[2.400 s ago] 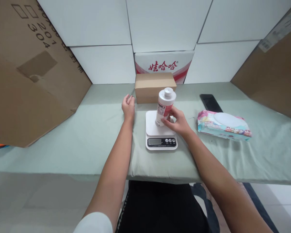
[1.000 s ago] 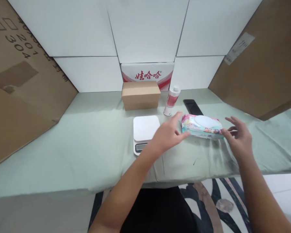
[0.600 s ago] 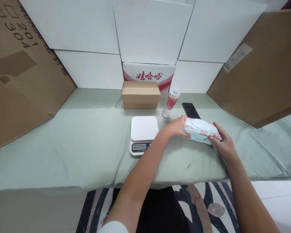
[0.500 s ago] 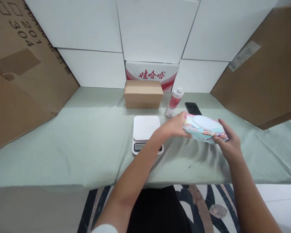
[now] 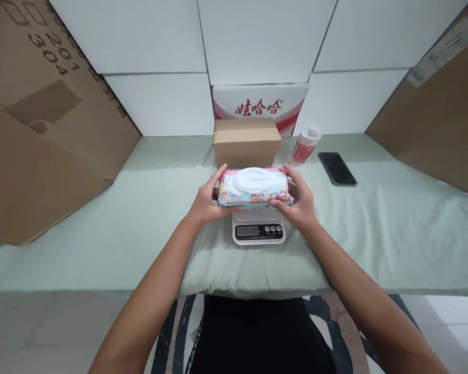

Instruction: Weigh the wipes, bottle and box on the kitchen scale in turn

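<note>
A pack of wet wipes [image 5: 253, 187], pink and pale blue with a white oval lid, is held level between my two hands. My left hand [image 5: 208, 200] grips its left end, thumb in front and fingers behind. Around the right end my right hand [image 5: 298, 200] is closed the same way. Under the pack is a white kitchen scale [image 5: 259, 236], its plate mostly hidden and its dark display and buttons facing me. I cannot tell whether the pack touches the plate.
Behind the scale stands a plain brown box [image 5: 246, 140]. To its right are a white bottle [image 5: 306, 146] with a red label and a black phone [image 5: 337, 169]. Large cardboard panels [image 5: 35, 156] flank the green-covered table [image 5: 140, 239], and white boxes [image 5: 152, 104] line the back.
Both hands have carried the wipes pack left, from beside the phone to above the scale. The view has shifted slightly, and the phone is now fully uncovered.
</note>
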`<state>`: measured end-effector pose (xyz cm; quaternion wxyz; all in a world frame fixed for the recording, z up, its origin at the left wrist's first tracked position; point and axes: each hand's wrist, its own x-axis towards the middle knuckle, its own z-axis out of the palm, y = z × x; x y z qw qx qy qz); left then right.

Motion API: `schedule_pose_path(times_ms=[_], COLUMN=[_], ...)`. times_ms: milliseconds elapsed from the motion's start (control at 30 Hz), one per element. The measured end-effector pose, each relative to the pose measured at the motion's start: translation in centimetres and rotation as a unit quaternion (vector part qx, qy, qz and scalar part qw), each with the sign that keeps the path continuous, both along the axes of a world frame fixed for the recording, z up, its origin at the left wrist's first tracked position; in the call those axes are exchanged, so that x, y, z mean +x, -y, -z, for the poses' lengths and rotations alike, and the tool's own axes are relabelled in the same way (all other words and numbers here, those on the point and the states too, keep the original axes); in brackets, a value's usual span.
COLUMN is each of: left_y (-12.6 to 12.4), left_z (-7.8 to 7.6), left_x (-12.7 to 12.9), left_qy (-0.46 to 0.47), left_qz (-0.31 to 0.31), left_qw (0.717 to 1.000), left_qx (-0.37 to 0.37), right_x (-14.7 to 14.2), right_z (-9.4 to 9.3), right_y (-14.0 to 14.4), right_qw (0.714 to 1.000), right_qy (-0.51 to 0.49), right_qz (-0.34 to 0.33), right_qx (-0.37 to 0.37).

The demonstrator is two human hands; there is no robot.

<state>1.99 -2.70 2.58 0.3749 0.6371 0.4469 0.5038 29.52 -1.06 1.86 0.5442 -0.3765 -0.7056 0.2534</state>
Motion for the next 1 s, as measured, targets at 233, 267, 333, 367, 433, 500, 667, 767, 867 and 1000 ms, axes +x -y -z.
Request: schedule_pose_path(times_ms=[233,267,333,367,433,500,667,767,867,1000], left_y=[0.0,0.0,-0.1,-0.1,-0.2,-0.2,-0.2,-0.1,-0.1,-0.5], left_z=[-0.1,-0.1,0.0,0.0,0.1,0.2,0.1,0.1,0.4,0.9], left_x=[1.3,1.3,1.2,1.1,0.9,0.8,0.9,0.9,0.7,0.2], left_qy=[0.019,0.019,0.023,0.023,0.013,-0.001,0.021,0.021,-0.009,-0.042], left_qz=[0.007,0.004,0.001,0.001,0.000,-0.003,-0.014,-0.017,-0.017,-0.003], left_qw=[0.998,0.998,0.998,0.998,0.999,1.000,0.998,0.998,0.999,0.999], left_qx=[-0.059,-0.063,-0.065,-0.062,-0.046,-0.031,-0.058,-0.060,-0.030,0.004], right_x=[0.9,0.9,0.7,0.6,0.5,0.5,0.6,0.6,0.5,0.3], right_z=[0.5,0.6,0.8,0.9,1.0,1.0,0.9,1.0,1.1,1.2], right_y=[0.4,0.4,0.3,0.3,0.3,0.4,0.4,0.4,0.4,0.2], right_qw=[0.999,0.999,0.999,0.999,1.000,1.000,0.999,0.999,1.000,0.999], right_qy=[0.018,0.017,0.014,0.011,0.005,0.000,-0.002,-0.007,-0.011,-0.009], right_qz=[0.029,0.030,0.033,0.033,0.029,0.020,0.008,0.008,0.008,0.014], right_qx=[0.007,0.005,0.001,0.000,-0.005,-0.014,-0.039,-0.033,-0.024,-0.027])
